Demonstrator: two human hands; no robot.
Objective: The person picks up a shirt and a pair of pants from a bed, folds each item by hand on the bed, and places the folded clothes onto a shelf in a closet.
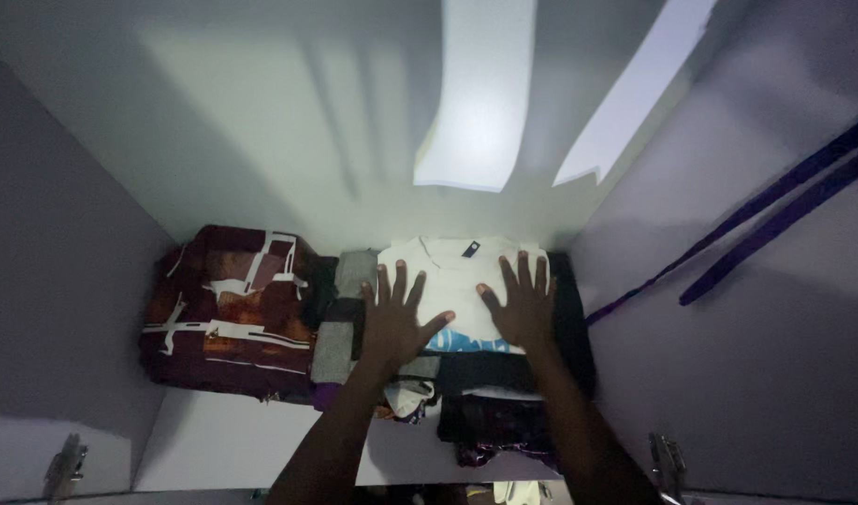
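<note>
A folded white shirt [455, 278] with a blue print lies on top of a stack of folded clothes [490, 411] inside a white wardrobe compartment. My left hand [393, 318] presses flat on the shirt's left side, fingers spread. My right hand [521, 304] lies flat on its right side, fingers apart too. Neither hand grips anything.
A dark red, orange and white patterned bundle [228, 313] sits to the left on the shelf [232, 449]. Grey and dark folded pieces [340, 318] lie between it and the stack. Cabinet walls close in on both sides; hinges [64, 465] show at the lower corners. Dark straps [775, 210] hang at right.
</note>
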